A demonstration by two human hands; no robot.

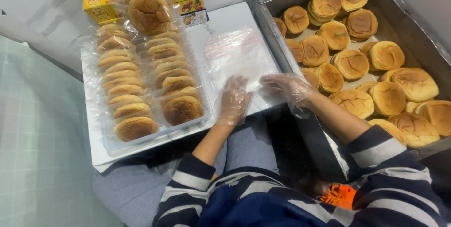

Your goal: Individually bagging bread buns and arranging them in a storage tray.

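Bare white board [225,18] between bagged buns [141,86] and metal tray [275,44].

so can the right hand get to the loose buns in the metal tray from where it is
Probably yes. The right hand rests on the clear bags right beside the metal tray, and the loose buns lie uncovered with nothing above them.
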